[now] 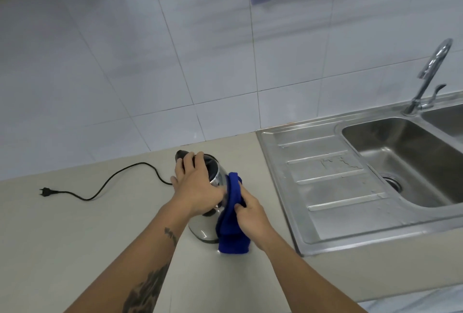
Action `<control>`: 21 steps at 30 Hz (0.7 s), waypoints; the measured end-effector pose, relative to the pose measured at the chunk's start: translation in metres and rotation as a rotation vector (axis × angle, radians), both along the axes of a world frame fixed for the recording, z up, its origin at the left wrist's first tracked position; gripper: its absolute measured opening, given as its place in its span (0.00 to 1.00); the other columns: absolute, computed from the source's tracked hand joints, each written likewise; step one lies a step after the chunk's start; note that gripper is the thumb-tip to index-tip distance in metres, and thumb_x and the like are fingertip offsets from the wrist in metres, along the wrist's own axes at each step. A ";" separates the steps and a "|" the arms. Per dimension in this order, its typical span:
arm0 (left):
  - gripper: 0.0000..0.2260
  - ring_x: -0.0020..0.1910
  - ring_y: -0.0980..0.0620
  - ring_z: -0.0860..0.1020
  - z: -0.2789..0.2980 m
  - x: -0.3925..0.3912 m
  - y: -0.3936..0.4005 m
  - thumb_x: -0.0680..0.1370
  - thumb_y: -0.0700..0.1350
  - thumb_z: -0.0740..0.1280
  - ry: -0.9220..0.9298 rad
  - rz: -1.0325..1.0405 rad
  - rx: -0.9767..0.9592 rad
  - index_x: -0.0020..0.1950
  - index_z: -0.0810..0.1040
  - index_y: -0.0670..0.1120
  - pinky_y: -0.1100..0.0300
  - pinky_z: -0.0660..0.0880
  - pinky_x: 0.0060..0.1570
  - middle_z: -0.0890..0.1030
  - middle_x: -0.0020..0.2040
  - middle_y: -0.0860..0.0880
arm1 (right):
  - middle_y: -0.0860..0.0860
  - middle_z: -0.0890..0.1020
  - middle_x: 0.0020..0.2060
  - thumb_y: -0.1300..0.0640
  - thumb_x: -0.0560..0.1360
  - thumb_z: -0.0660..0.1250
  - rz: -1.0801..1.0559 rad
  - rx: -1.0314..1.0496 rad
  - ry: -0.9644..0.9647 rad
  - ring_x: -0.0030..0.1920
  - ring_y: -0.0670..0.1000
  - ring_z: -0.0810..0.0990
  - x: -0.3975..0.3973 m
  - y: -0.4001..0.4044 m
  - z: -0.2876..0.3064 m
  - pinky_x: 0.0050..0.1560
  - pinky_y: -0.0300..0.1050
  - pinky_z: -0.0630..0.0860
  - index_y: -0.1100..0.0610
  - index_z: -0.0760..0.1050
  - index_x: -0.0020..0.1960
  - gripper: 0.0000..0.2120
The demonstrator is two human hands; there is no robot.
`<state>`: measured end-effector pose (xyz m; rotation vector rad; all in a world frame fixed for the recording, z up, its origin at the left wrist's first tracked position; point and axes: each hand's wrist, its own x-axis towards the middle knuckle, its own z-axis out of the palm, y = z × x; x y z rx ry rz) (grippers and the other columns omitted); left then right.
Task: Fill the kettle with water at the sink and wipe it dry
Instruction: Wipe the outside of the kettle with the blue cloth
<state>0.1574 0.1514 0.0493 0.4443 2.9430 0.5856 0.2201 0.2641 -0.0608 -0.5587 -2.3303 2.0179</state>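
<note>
A shiny steel kettle [204, 231] with a black lid and handle stands on the beige counter [75, 237], left of the sink. My left hand [198, 187] lies over its top, fingers spread across the lid and handle. My right hand [250, 217] presses a blue cloth [231, 225] against the kettle's right side; the cloth hangs down to the counter. The steel sink [406, 162] sits to the right, with its tap [428, 74] at the back.
A black power cord with its plug [46, 191] trails across the counter to the left of the kettle. The ridged steel draining board [325, 182] lies between kettle and basin. White tiled wall [175, 62] runs behind.
</note>
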 end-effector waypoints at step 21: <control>0.38 0.66 0.52 0.68 0.016 -0.007 -0.030 0.73 0.37 0.70 -0.120 -0.041 0.177 0.80 0.59 0.50 0.64 0.66 0.59 0.62 0.73 0.51 | 0.49 0.75 0.62 0.58 0.79 0.55 0.126 0.350 0.102 0.60 0.51 0.76 -0.012 -0.006 0.020 0.65 0.50 0.75 0.52 0.65 0.73 0.22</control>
